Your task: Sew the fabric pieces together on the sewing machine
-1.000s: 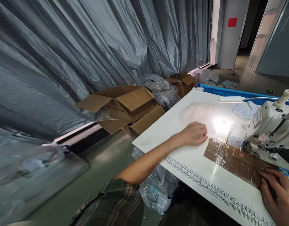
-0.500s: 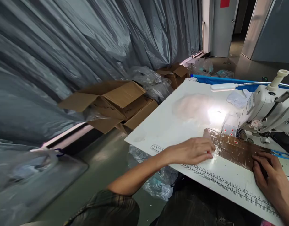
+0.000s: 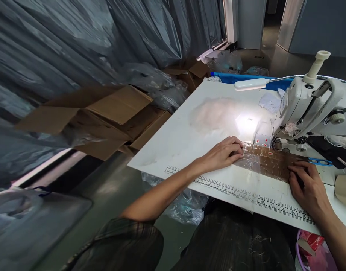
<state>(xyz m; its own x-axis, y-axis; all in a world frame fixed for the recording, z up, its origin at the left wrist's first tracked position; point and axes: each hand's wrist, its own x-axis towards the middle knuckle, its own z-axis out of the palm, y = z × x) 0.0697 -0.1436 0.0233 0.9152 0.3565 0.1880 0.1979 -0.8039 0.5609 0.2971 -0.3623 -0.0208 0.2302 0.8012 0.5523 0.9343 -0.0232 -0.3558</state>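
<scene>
A brown strip wrapped in shiny clear plastic (image 3: 267, 162) lies on the white sewing table (image 3: 190, 139), in front of the white sewing machine (image 3: 311, 105). My left hand (image 3: 222, 153) rests on the strip's left end, fingers curled down and pressing on it. My right hand (image 3: 308, 186) lies on the strip's right end with its fingers spread flat. A printed ruler (image 3: 246, 192) runs along the table's near edge, just below both hands.
A white lamp bar (image 3: 252, 83) shines on the table. Blue snips (image 3: 319, 162) lie right of the strip. Open cardboard boxes (image 3: 105, 116) and plastic bags sit on the floor to the left, before a grey plastic curtain (image 3: 77, 41). A doorway shows at top right.
My view has swung down and to the right. My left hand went from the bare table onto the strip's left end. My right hand stays on the right end.
</scene>
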